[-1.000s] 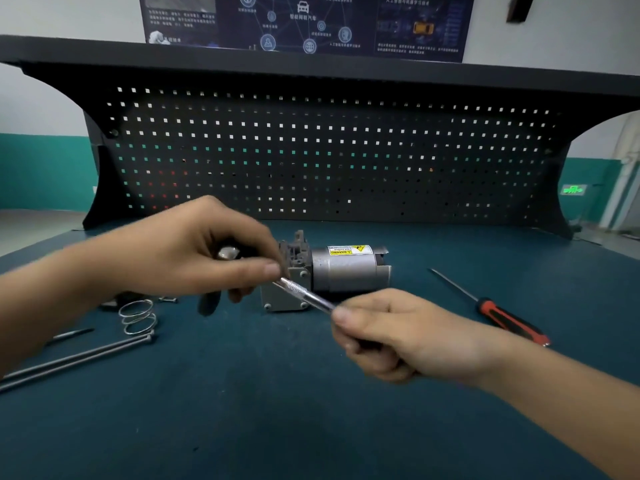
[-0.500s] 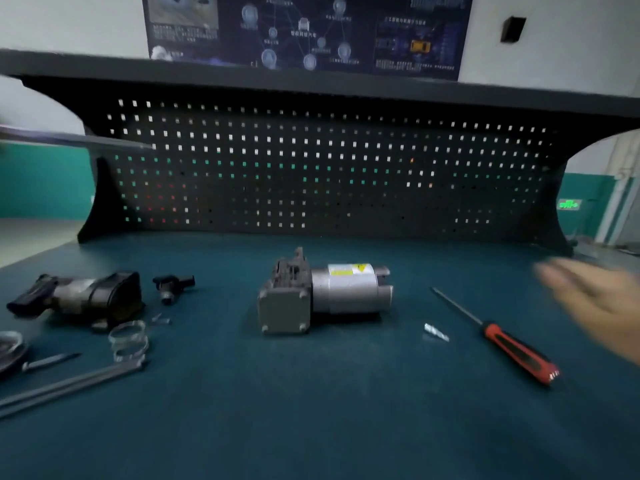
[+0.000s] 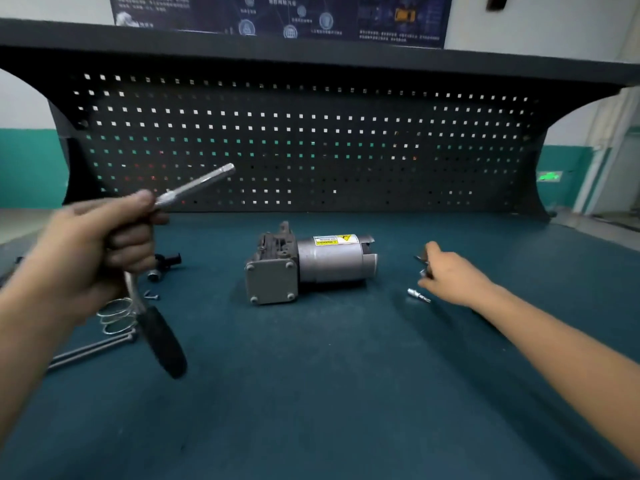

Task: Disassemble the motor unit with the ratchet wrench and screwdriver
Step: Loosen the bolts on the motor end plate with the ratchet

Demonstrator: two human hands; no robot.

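The work surface is a dark teal bench mat (image 3: 311, 393), backed by a black perforated panel (image 3: 311, 143) under a dark overhead shelf (image 3: 311, 53); a poster hangs on the wall above it.

Nearest the person, the front half of the mat is bare from edge to edge, giving wide open room between the two forearms.

Left hand (image 3: 93, 251): raised above the left side of the mat, fist closed around the ratchet wrench (image 3: 152, 306) near its head. The black handle hangs down and toward the viewer, clear of the mat. A silver extension bar (image 3: 197, 183) projects from the top of the fist, angled up and to the right, its tip in front of the perforated panel.

Below and behind that hand lie a coil spring (image 3: 116, 317), two long rods (image 3: 90, 351) and a small dark fitting (image 3: 166, 263), crowding the left margin.

Right hand (image 3: 450, 278): stretched out low over the right side of the mat, forearm running diagonally from the lower right corner. The fingers are curled narrow, pinching some small metal part at their tips; what the part is cannot be made out. A small silver socket bit (image 3: 417, 294) lies on the mat just beside the fingertips.

The motor unit (image 3: 308, 265) rests on its side at mid-bench, between the hands and apart from both, its square grey end plate turned toward the viewer and a yellow warning label on the cylinder. Open mat surrounds it on all sides, with a clear strip between it and the panel foot.
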